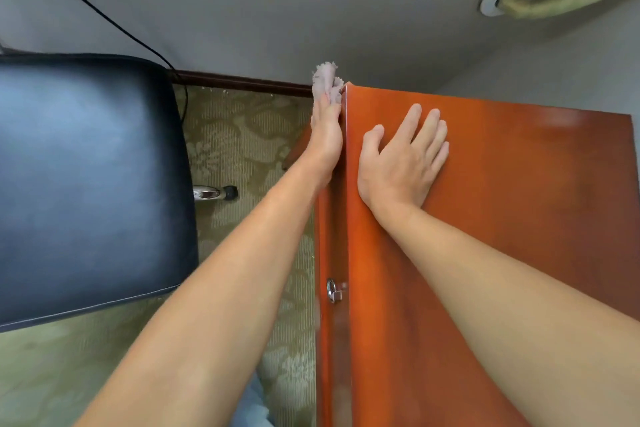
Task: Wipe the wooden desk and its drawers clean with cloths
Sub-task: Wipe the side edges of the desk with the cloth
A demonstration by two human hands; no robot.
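The left arm was stretched out long and straight, and the left hand (327, 135) was pressed against the side face of the wooden desk (502, 204), right up at its far corner. A pale cloth (325, 81) was trapped between that hand and the desk edge, bunched past the fingertips and poking above the corner. Whether the fingers were curled round the cloth or merely laid flat on it could not be told, as they were hidden behind the hand.

The right hand (405, 159) was laid flat on the desk top, palm down, fingers straight and slightly spread, thumb splayed toward the edge, nothing held in it. The right forearm was angled in from the lower right.

A metal drawer lock (333, 289) was seen on the desk's side face, nearer the camera. A black padded chair (86, 184) was parked on the patterned carpet (242, 135) to the left, well apart from the desk.
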